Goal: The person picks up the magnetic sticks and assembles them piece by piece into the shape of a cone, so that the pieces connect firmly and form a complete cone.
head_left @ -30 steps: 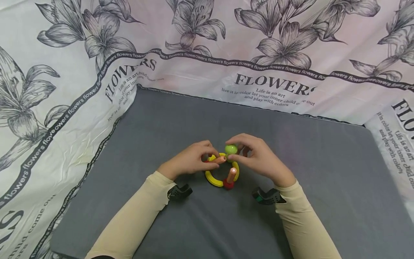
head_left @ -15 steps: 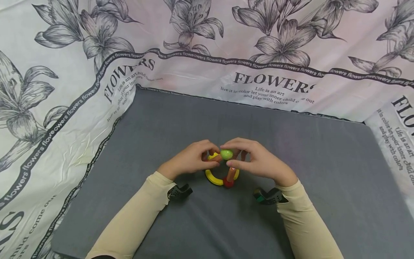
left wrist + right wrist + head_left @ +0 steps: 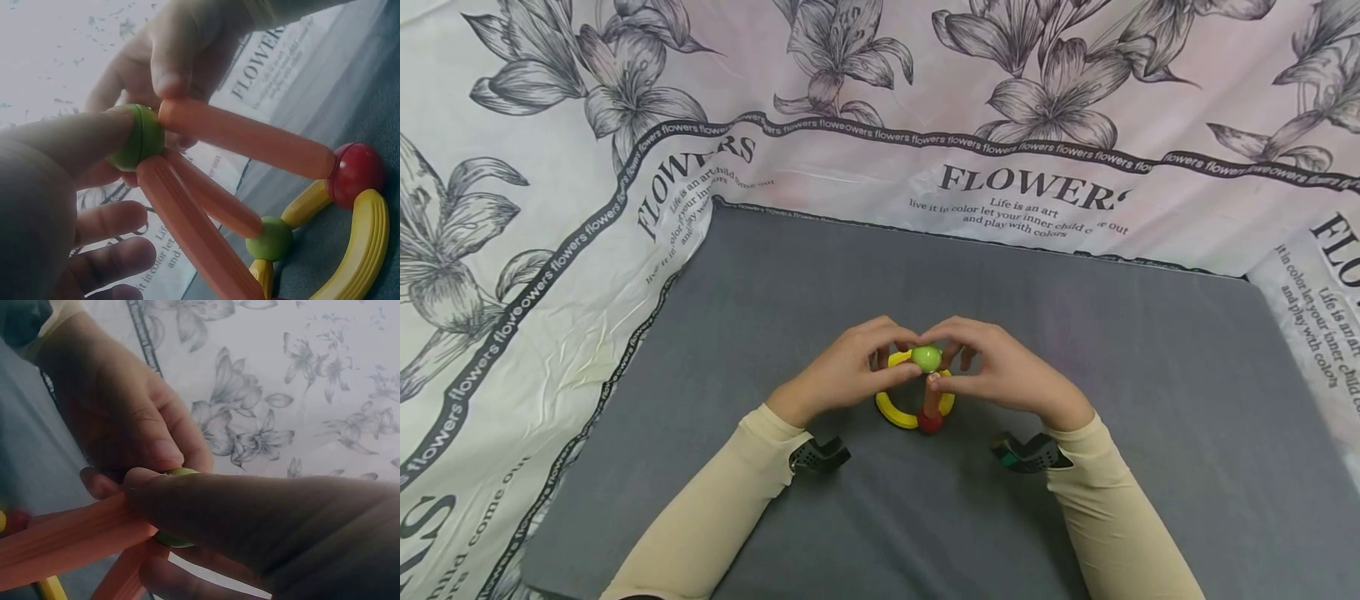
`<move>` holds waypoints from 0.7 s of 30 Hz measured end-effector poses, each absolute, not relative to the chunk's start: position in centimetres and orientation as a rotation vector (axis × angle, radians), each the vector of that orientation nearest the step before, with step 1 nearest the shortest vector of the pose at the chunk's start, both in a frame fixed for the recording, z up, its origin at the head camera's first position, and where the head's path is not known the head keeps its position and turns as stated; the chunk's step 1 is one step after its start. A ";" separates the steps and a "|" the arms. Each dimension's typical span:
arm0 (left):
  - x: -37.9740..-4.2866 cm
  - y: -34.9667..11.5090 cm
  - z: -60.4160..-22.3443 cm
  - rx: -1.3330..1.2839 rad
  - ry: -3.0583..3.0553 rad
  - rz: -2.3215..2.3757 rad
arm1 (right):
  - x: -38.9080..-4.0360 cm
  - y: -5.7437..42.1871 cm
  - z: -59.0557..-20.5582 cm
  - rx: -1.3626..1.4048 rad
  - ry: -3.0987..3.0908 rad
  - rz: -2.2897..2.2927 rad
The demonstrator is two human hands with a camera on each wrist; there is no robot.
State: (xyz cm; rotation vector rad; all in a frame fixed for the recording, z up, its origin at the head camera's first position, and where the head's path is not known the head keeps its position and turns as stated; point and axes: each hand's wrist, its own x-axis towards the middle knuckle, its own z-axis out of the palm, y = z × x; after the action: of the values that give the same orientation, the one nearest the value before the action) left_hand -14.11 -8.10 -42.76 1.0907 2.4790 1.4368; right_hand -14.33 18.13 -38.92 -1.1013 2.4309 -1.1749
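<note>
At the centre of the head view, a green ball (image 3: 927, 359) sits at the top of a standing frame of magnetic-looking toy pieces. My left hand (image 3: 857, 364) pinches this ball between thumb and fingers. Orange sticks (image 3: 247, 137) slope down from the ball to the base in the left wrist view. My right hand (image 3: 1000, 367) pinches the upper end of one orange stick, thumb on its tip, right beside the ball. Below, curved yellow pieces (image 3: 895, 414) form a ring with a red ball (image 3: 930, 422) and a lower green ball (image 3: 269, 239). Fingers hide part of the top joint.
The frame stands on a dark grey table (image 3: 820, 275). White cloth with flower prints and lettering (image 3: 1030, 192) hangs behind and along the left side. A dark wrist device (image 3: 1032, 452) sits below each hand.
The upper green ball, earlier in the right hand, has moved left and is now in the left hand's pinch. The right hand has shifted to the front stick, which now tilts up to the ball.
</note>
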 end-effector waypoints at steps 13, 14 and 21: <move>-13.9 -7.9 -42.6 1.111 2.434 1.471 | -13.9 17.6 -39.2 -1.038 2.498 -1.197; -14.0 -7.9 -42.6 1.107 2.431 1.473 | -13.9 17.5 -39.1 -1.038 2.498 -1.201; -14.1 -8.3 -42.8 1.045 2.426 1.489 | -14.2 17.1 -39.4 -1.084 2.516 -1.160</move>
State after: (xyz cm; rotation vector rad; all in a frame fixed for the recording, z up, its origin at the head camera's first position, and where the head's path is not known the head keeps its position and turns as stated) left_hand -14.10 -8.29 -42.77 1.0449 2.4261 1.4895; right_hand -14.24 17.08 -39.37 -1.0835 2.5164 -1.1605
